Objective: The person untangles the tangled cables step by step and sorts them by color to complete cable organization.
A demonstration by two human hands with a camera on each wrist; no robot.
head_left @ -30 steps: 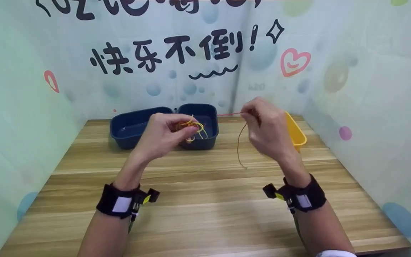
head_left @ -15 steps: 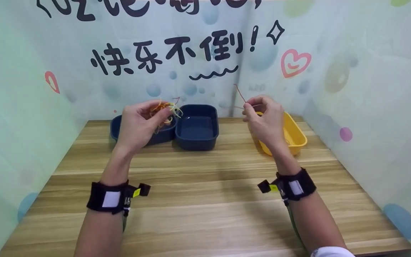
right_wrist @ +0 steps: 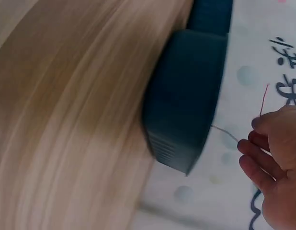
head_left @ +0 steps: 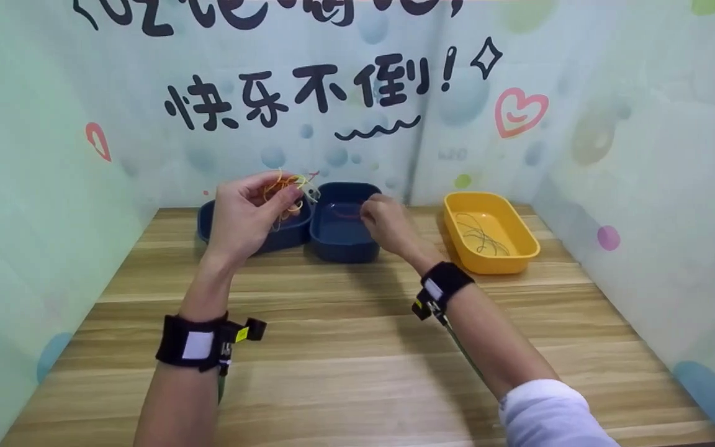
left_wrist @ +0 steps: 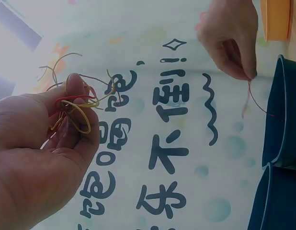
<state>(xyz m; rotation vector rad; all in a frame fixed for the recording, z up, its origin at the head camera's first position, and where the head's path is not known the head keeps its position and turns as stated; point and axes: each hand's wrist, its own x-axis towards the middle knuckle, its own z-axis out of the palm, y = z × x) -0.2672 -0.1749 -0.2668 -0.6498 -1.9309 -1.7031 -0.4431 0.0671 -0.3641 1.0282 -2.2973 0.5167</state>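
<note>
Between its thumb and fingers, my left hand [head_left: 239, 214] holds a loose tangle of thin strings [left_wrist: 81, 108], yellow, orange and red, raised in front of the left navy box [head_left: 283, 239]. My right hand [head_left: 391, 225] is at the right rim of the other navy box [head_left: 345, 252], pinching a thin red string [left_wrist: 255, 99] between thumb and fingertips. From the pinch, the string runs down towards that box in the left wrist view. Another red end [right_wrist: 264, 98] sticks up past the thumb in the right wrist view.
At the right of the wooden table [head_left: 332, 347] stands a yellow box [head_left: 499, 264] with several thin greenish strings [head_left: 481, 239] inside. A printed curtain [head_left: 364, 149] hangs behind the boxes and pale walls close in both sides. Each wrist wears a black camera band [head_left: 193, 343].
My right hand has moved left with the red string, from before the yellow box to the navy box. My left hand first drew left with the tangle, then stayed nearly still.
</note>
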